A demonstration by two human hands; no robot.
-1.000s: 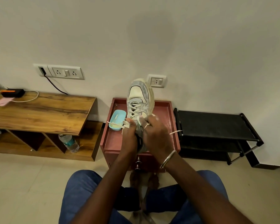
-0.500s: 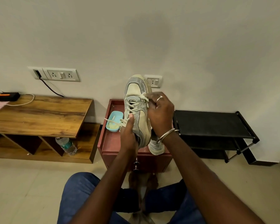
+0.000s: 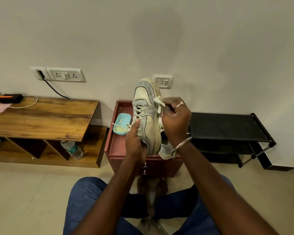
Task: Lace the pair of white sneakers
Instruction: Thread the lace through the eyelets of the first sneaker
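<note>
**Lace pulled up to the toe, slack coming out**

- Change over the last second: right hand (image 3: 176,121) went from low at the collar, about 6 o'clock of the sneaker (image 3: 149,119), up to about 1 o'clock beside the toe. It took the lace (image 3: 158,102) with it.
- Right fingers (image 3: 175,102) are now curled tight, pinching a bunched bit of lace. A short tail hangs below the pinch, against the sneaker's side.
- Left hand (image 3: 136,141) has barely moved. Its fingers are wrapped round the heel end and its thumb (image 3: 137,123) lies on the eyelet row.
- The sneaker is held in the air, toe up at 12 o'clock, above the red stand (image 3: 112,150). It has rolled a bit, so the sole edge now faces 3 o'clock.
- The other lace end (image 3: 120,126) sticks out at 9 o'clock, over the soap box (image 3: 121,123).
- With the right hand raised, the second sneaker (image 3: 165,148) shows on the stand behind the right wrist. I can't tell whether it is laced.

My read is that this is a tensioning pull, drawing slack through an eyelet rather than threading. The lower crossings look done, but the upper eyelets near the left thumb look open. So this sneaker is partway laced, and the next step is probably feeding that end into the next eyelet. The bunched lace may be twisted and need flattening before it goes in.
</note>
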